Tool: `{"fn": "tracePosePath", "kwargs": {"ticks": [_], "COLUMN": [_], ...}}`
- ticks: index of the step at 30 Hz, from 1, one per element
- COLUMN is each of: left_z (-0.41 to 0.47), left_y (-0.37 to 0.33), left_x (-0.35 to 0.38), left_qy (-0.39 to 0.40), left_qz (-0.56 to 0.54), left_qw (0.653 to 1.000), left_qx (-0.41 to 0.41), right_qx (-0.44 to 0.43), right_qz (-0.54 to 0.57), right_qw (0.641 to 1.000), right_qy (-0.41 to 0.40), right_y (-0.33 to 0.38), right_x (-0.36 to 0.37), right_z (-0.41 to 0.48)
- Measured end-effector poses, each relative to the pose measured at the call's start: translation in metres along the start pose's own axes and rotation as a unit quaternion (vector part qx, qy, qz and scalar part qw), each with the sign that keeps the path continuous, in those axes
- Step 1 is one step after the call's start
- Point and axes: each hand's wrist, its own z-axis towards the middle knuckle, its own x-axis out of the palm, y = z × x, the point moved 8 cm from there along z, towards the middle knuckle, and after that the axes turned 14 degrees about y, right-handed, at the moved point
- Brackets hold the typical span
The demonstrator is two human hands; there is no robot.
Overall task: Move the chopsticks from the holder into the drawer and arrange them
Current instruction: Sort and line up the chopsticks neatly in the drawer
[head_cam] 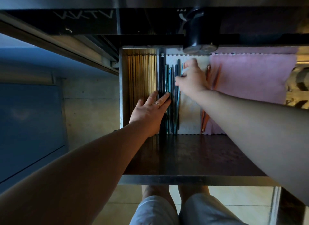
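Nearest: person's legs in light shorts (pixel 153 211), standing at the open drawer (pixel 192 180), steel front rim closest to camera.

Left hand (pixel 148 114) lies flat, fingers spread, palm down on the near ends of the dark chopsticks (pixel 163 84). Not gripping anything, just pressing and steadying them against the wooden chopsticks (pixel 142 77), which already sit in a tidy row along the drawer's left wall. Ring on one finger.

Right hand (pixel 192 79) reaches further in, fingers curled loosely on the teal and dark sticks beside the black group. Looks like nudging or pinching one or two; blurred, so whether a stick is actually pinched cannot be told.

Reddish-brown chopsticks (pixel 215 77) lie loose and slightly fanned to the right, partly on the white cloth liner (pixel 189 117), partly on the pink cloth liner (pixel 250 77).

Far: black cylindrical holder (pixel 199 35) stands on the counter edge above the drawer's back. Contents not visible from here.

Handling, judged: sticks are light, stiff and smooth, so they roll and slide easily on cloth. Best taken as a bunch around the middle, or squared up by pushing the ends flush with a flat palm. Single sticks: pinch near the thicker end. The reddish pair probably still needs aligning.
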Motion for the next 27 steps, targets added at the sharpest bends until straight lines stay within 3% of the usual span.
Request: {"fn": "tracePosePath", "kwargs": {"ticks": [4, 11, 21, 27], "left_z": [0.001, 0.001, 0.003, 0.0], "left_y": [0.0, -0.017, -0.021, -0.013], "left_x": [-0.001, -0.005, 0.0, 0.003], "left_qy": [0.003, 0.002, -0.016, -0.025], "left_qz": [0.012, 0.058, 0.05, 0.041], "left_qw": [1.0, 0.997, 0.998, 0.999], "left_qx": [-0.011, -0.047, -0.035, -0.027], "right_qx": [0.022, 0.067, -0.004, -0.001], "right_qz": [0.045, 0.03, 0.106, 0.009], "right_qw": [0.995, 0.995, 0.993, 0.997], "right_qy": [0.09, 0.064, 0.049, 0.072], "right_y": [-0.035, -0.06, -0.035, -0.029], "right_x": [0.04, 0.041, 0.02, 0.033], "right_z": [-0.012, -0.026, -0.023, -0.01]}}
